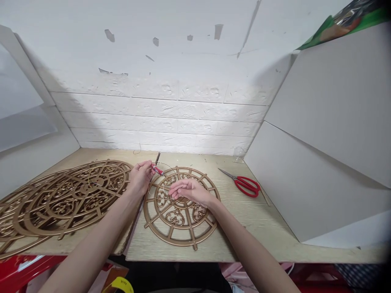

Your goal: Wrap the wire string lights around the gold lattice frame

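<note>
My left hand (141,178) is closed on a small red printed cylinder (157,169), which could be a battery or a tube; I cannot tell which. A thin cord or wire (167,165) loops from near the cylinder toward my right hand (189,191), whose fingers are pinched together, seemingly on that strand. Beneath both hands a round gold openwork panel (191,224), with spokes, rings and scroll ornaments, lies flat on the wooden table. My right hand and wrist hide part of its centre and right side.
Several similar gold panels (69,195) lie overlapped in a pile at the left. Scissors (247,186) with red handles rest on the table (232,219) at the right, beside a thin stick (265,196). White boards (324,171) stand at both sides, before a white brick-patterned wall (159,101).
</note>
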The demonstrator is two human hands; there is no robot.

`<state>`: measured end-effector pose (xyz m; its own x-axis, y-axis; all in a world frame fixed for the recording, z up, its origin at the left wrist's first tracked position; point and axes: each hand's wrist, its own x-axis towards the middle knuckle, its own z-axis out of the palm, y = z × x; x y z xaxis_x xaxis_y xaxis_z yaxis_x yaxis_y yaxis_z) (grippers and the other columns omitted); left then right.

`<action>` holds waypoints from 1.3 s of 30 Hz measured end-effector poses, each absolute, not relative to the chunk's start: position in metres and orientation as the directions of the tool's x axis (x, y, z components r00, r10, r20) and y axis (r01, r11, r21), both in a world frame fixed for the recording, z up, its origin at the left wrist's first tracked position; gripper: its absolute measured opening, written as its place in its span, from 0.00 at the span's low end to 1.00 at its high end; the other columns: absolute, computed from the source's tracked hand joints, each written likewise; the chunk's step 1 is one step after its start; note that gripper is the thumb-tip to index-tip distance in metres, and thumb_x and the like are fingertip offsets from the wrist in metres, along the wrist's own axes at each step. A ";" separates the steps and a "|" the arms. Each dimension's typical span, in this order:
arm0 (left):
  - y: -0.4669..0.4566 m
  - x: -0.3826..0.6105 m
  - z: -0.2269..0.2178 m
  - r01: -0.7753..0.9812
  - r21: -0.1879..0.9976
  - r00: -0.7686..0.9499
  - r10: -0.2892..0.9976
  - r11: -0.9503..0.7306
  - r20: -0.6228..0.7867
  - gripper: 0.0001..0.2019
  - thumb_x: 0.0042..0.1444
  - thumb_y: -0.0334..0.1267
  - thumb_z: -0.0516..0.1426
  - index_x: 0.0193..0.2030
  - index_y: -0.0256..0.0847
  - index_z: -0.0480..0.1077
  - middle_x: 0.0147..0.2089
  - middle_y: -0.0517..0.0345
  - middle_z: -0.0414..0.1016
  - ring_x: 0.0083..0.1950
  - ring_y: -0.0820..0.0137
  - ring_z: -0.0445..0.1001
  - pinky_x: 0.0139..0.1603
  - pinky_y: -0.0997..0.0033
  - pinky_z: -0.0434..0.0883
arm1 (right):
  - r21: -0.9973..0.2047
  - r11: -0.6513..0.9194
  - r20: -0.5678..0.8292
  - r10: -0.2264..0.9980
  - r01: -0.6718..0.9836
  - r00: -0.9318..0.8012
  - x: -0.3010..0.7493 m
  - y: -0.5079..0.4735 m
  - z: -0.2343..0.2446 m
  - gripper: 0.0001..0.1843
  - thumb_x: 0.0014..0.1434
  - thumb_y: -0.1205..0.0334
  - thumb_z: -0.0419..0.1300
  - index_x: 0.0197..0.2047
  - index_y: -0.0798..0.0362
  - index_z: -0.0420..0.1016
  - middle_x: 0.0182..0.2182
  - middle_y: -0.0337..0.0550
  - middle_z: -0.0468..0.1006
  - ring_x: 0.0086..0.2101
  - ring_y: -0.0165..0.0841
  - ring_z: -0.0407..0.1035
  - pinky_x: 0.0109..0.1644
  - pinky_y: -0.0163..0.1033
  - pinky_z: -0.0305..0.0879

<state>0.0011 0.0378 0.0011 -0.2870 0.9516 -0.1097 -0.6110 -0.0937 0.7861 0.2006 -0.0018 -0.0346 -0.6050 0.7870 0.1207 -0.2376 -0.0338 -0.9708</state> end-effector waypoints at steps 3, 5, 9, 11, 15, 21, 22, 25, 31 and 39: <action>0.038 0.001 0.000 -0.615 0.782 -0.287 0.953 -0.105 -0.098 0.07 0.48 0.22 0.61 0.29 0.33 0.67 0.24 0.56 0.73 0.22 0.77 0.71 0.22 0.82 0.67 | -0.962 0.046 0.180 0.850 -0.270 -0.494 0.199 0.010 -0.039 0.17 0.51 0.52 0.69 0.39 0.55 0.80 0.36 0.45 0.82 0.35 0.30 0.75 0.45 0.39 0.71; 0.038 0.001 -0.001 -0.615 0.781 -0.282 0.955 -0.108 -0.090 0.07 0.47 0.22 0.61 0.28 0.34 0.66 0.25 0.55 0.74 0.22 0.77 0.71 0.22 0.81 0.67 | -0.963 0.091 0.194 0.886 -0.252 -0.420 0.197 0.018 -0.040 0.17 0.50 0.50 0.69 0.38 0.55 0.79 0.34 0.45 0.82 0.34 0.31 0.75 0.45 0.40 0.71; 0.038 0.002 -0.001 -0.615 0.782 -0.274 0.958 -0.103 -0.089 0.08 0.47 0.22 0.62 0.29 0.34 0.66 0.25 0.54 0.74 0.21 0.75 0.71 0.21 0.80 0.67 | -0.946 0.084 0.188 0.929 -0.312 -0.318 0.191 0.026 -0.040 0.21 0.47 0.50 0.71 0.39 0.55 0.77 0.32 0.44 0.82 0.30 0.30 0.74 0.39 0.39 0.72; 0.038 0.002 -0.001 -0.619 0.779 -0.276 0.957 -0.102 -0.094 0.09 0.47 0.22 0.62 0.29 0.34 0.65 0.24 0.54 0.74 0.21 0.75 0.71 0.21 0.80 0.67 | -0.920 0.061 0.180 0.943 -0.388 -0.280 0.190 0.024 -0.038 0.23 0.46 0.51 0.72 0.41 0.54 0.75 0.32 0.44 0.82 0.29 0.29 0.73 0.36 0.36 0.70; 0.037 0.003 0.001 -0.628 0.773 -0.273 0.956 -0.094 -0.106 0.08 0.49 0.22 0.61 0.29 0.34 0.66 0.24 0.54 0.74 0.21 0.76 0.71 0.21 0.82 0.67 | -0.903 0.017 0.135 0.960 -0.430 -0.244 0.191 0.015 -0.029 0.20 0.44 0.54 0.73 0.36 0.55 0.74 0.28 0.42 0.80 0.26 0.26 0.70 0.31 0.32 0.67; 0.034 0.005 0.002 -0.628 0.773 -0.270 0.956 -0.086 -0.113 0.07 0.50 0.21 0.59 0.29 0.33 0.66 0.24 0.54 0.74 0.22 0.77 0.71 0.22 0.82 0.67 | -0.875 -0.064 0.107 0.941 -0.480 -0.321 0.194 -0.005 -0.010 0.15 0.48 0.56 0.71 0.34 0.53 0.72 0.31 0.40 0.79 0.22 0.22 0.63 0.19 0.25 0.53; 0.034 0.005 0.002 -0.629 0.773 -0.271 0.956 -0.086 -0.115 0.07 0.50 0.21 0.59 0.29 0.33 0.66 0.24 0.54 0.74 0.22 0.77 0.71 0.22 0.82 0.67 | -0.863 -0.092 0.103 0.931 -0.496 -0.351 0.194 -0.008 -0.008 0.15 0.49 0.56 0.70 0.34 0.53 0.71 0.32 0.39 0.78 0.21 0.21 0.61 0.17 0.25 0.48; 0.034 0.006 0.000 -0.625 0.777 -0.263 0.957 -0.076 -0.118 0.07 0.49 0.21 0.60 0.29 0.33 0.67 0.24 0.53 0.74 0.22 0.77 0.71 0.22 0.82 0.67 | -0.853 -0.156 0.086 0.899 -0.497 -0.430 0.194 -0.013 -0.005 0.15 0.50 0.54 0.70 0.34 0.52 0.71 0.28 0.36 0.76 0.18 0.20 0.57 0.14 0.25 0.40; 0.034 0.005 -0.005 -0.600 0.795 -0.229 0.971 -0.087 -0.067 0.07 0.48 0.24 0.62 0.30 0.33 0.67 0.25 0.52 0.75 0.22 0.75 0.71 0.23 0.80 0.68 | -0.948 -0.044 0.108 0.887 -0.315 -0.450 0.176 -0.015 -0.018 0.15 0.49 0.52 0.70 0.30 0.55 0.77 0.25 0.38 0.76 0.23 0.23 0.65 0.24 0.28 0.59; 0.034 0.007 -0.009 -0.574 0.814 -0.215 0.976 -0.090 -0.043 0.11 0.41 0.27 0.66 0.30 0.33 0.67 0.25 0.52 0.76 0.23 0.75 0.72 0.24 0.79 0.68 | -0.953 0.090 0.175 0.943 -0.290 -0.282 0.163 -0.011 -0.028 0.16 0.46 0.50 0.71 0.28 0.54 0.77 0.21 0.35 0.72 0.21 0.25 0.62 0.25 0.31 0.57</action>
<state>0.0073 0.0339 -0.0092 -0.2146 0.9758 -0.0430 -0.5741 -0.0904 0.8138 0.1628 -0.0108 -0.0279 -0.2823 0.9433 0.1747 -0.2905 0.0895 -0.9527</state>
